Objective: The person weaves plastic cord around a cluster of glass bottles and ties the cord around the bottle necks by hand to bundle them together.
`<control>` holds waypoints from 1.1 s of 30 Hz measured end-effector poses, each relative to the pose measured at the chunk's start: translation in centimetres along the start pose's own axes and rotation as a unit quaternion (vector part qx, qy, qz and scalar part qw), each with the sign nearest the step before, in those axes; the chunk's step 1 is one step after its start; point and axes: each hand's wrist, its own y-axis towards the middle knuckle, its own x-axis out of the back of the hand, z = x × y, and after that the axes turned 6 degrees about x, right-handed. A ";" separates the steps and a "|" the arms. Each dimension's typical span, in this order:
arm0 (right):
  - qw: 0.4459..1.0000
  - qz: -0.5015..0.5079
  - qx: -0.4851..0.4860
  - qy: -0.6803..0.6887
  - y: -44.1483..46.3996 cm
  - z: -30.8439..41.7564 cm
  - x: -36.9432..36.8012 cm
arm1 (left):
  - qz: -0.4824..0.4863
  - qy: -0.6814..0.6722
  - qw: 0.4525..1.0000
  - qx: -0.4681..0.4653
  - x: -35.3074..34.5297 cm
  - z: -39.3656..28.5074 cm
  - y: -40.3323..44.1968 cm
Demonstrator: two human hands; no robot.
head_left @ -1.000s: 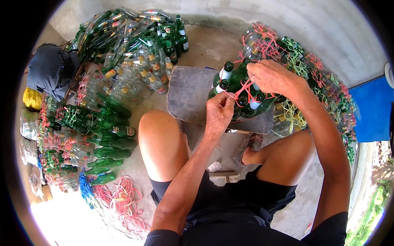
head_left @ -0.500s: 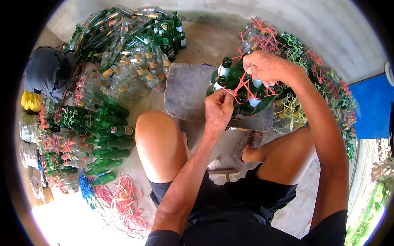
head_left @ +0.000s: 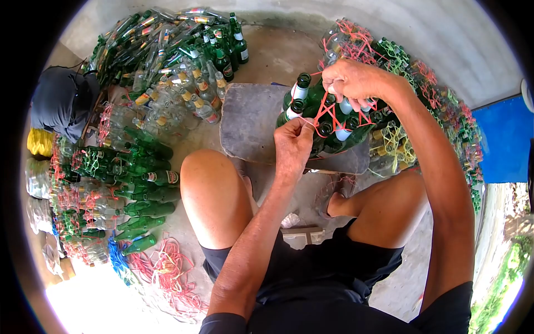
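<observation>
A cluster of green glass bottles (head_left: 334,146) stands upright on a grey slab (head_left: 250,123) in front of me. Red plastic string (head_left: 321,114) runs in a zigzag round the bottle necks. At the near left of the cluster, my left hand (head_left: 293,146) pinches the string between thumb and fingertips. My right hand (head_left: 355,83) is closed on the string above the far side of the necks, with its fingers curled. Between the two hands the string looks taut. Part of the cluster is hidden behind my right hand.
Loose green bottles (head_left: 153,50) lie piled at the back left, with clear bottles (head_left: 172,100) nearer. String-tied bundles stand at left and along the right wall (head_left: 434,106). Loose red string (head_left: 172,273) lies on the floor. A blue panel (head_left: 495,145) is at right.
My right hand has risen slightly above the bottle necks, pulling the string up. My left hand keeps its pinch near the same place. The whole view has shifted a little.
</observation>
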 end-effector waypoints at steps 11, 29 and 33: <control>1.000 0.000 -0.026 -0.016 -0.3 0.3 -0.2 | 0.005 0.009 1.000 0.018 0.2 0.2 0.4; 0.984 -0.138 0.070 -0.090 -0.2 -2.4 -3.6 | -0.034 0.124 0.990 -0.052 1.4 -1.5 0.5; 0.908 -0.357 0.156 -0.155 -3.6 -2.7 -7.5 | -0.026 0.186 0.975 -0.116 2.0 -2.3 0.4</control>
